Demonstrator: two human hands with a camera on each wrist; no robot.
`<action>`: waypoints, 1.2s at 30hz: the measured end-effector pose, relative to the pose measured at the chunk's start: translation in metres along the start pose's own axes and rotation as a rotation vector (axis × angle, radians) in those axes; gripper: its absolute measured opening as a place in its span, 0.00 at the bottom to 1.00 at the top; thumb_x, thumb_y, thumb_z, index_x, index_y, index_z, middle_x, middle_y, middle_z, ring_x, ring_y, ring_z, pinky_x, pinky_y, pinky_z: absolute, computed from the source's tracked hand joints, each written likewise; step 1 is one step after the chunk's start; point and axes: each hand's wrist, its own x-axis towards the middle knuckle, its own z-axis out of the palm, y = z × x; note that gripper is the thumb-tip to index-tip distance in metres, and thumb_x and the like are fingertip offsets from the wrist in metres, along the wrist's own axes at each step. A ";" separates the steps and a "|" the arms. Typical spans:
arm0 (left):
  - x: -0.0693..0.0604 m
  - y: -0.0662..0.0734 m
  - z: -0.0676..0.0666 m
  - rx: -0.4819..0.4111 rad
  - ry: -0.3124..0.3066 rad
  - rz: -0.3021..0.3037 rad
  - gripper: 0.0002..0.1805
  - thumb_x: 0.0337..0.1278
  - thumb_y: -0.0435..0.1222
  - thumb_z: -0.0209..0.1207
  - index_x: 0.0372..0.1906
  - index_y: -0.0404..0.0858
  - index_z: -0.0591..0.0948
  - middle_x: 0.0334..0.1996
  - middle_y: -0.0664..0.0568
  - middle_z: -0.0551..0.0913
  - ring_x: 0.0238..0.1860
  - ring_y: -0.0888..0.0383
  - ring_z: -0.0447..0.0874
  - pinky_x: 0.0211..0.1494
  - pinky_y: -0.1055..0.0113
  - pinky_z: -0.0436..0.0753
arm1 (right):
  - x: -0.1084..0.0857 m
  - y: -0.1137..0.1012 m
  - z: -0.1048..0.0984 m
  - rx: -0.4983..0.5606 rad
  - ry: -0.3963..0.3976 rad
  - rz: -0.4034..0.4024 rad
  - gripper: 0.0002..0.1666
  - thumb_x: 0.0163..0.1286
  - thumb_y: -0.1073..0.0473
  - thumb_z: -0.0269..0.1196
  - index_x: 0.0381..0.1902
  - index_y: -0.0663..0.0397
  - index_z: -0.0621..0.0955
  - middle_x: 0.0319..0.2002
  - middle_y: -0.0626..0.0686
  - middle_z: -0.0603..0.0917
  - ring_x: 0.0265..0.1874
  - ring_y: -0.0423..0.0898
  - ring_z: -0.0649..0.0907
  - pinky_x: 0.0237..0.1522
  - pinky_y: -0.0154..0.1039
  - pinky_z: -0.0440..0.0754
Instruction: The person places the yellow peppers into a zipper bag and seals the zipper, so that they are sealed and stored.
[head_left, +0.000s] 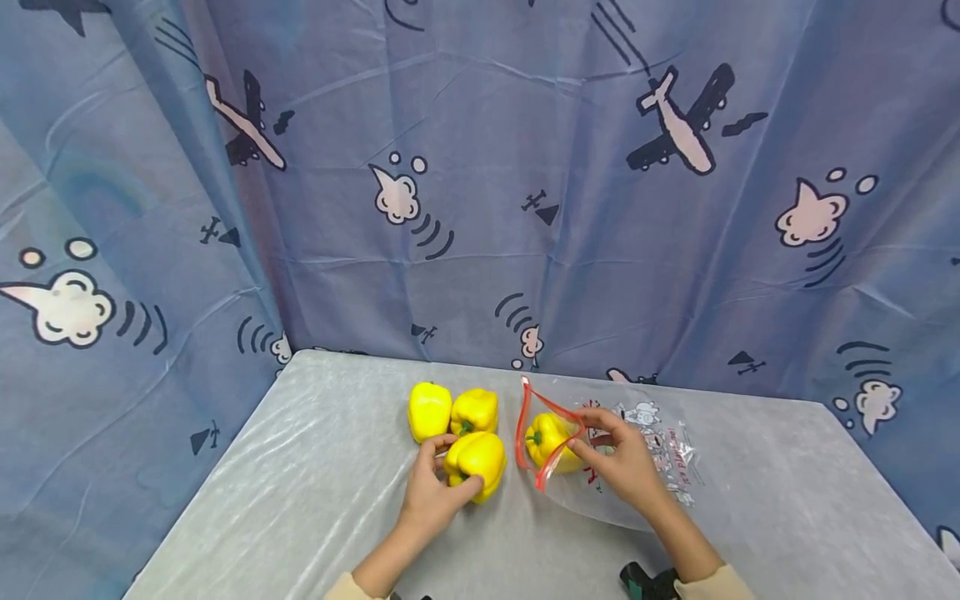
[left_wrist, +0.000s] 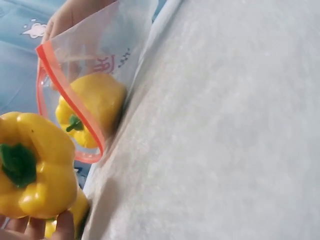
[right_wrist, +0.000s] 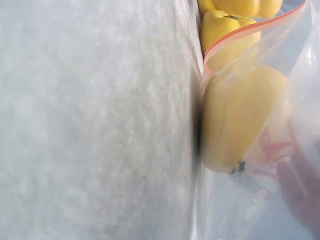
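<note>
My left hand (head_left: pixel 435 493) grips a yellow bell pepper (head_left: pixel 477 463), fingers behind it and thumb in front; in the left wrist view this pepper (left_wrist: pixel 42 162) shows its green stem, with fingertips (left_wrist: pixel 62 227) at its lower side. To its right lies a clear zip bag (head_left: pixel 660 467) with a red-edged mouth facing left, standing apart. Inside the bag is another pepper (head_left: pixel 547 437), seen through the plastic in the right wrist view (right_wrist: pixel 242 115). My right hand (head_left: pixel 622 458) pinches the bag's upper edge near the mouth.
Two more yellow peppers, one upright (head_left: pixel 430 412) and one beside it (head_left: pixel 475 410), stand behind my left hand. A dark object (head_left: pixel 643 581) lies at the front edge near my right forearm. A patterned blue curtain (head_left: pixel 465 292) hangs behind the grey-white table (head_left: pixel 315 467).
</note>
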 end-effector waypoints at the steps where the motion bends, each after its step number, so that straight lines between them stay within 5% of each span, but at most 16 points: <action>1: 0.001 0.001 0.000 -0.013 -0.006 -0.006 0.34 0.37 0.38 0.70 0.56 0.40 0.72 0.51 0.46 0.78 0.46 0.55 0.76 0.45 0.62 0.75 | 0.000 0.000 0.000 -0.001 0.001 0.000 0.20 0.58 0.61 0.70 0.50 0.55 0.81 0.48 0.55 0.85 0.45 0.46 0.82 0.41 0.42 0.85; 12: 0.008 0.005 0.007 -0.163 -0.039 -0.005 0.28 0.43 0.38 0.68 0.56 0.42 0.77 0.49 0.43 0.76 0.39 0.56 0.79 0.38 0.72 0.79 | 0.002 0.000 -0.001 0.016 -0.008 0.006 0.20 0.58 0.61 0.70 0.49 0.55 0.81 0.47 0.55 0.85 0.45 0.45 0.82 0.41 0.38 0.84; 17: 0.011 0.006 0.014 -0.202 0.012 -0.012 0.29 0.41 0.36 0.68 0.55 0.43 0.78 0.48 0.43 0.76 0.40 0.56 0.81 0.40 0.69 0.81 | 0.002 0.001 0.001 0.015 -0.009 0.016 0.20 0.58 0.62 0.70 0.49 0.55 0.81 0.47 0.55 0.85 0.44 0.37 0.81 0.41 0.39 0.85; 24: 0.015 0.006 0.026 -0.215 0.095 -0.008 0.28 0.36 0.35 0.68 0.50 0.36 0.74 0.47 0.45 0.78 0.44 0.54 0.82 0.49 0.63 0.82 | 0.002 0.001 0.003 0.024 -0.009 0.007 0.20 0.58 0.63 0.70 0.49 0.55 0.82 0.47 0.55 0.85 0.44 0.42 0.82 0.41 0.38 0.84; 36: 0.015 0.006 0.035 -0.254 0.055 0.024 0.28 0.39 0.34 0.68 0.53 0.36 0.76 0.47 0.44 0.80 0.43 0.55 0.79 0.47 0.64 0.83 | 0.000 0.000 0.004 0.013 0.002 -0.034 0.20 0.57 0.63 0.70 0.49 0.55 0.82 0.47 0.54 0.85 0.44 0.37 0.81 0.40 0.41 0.85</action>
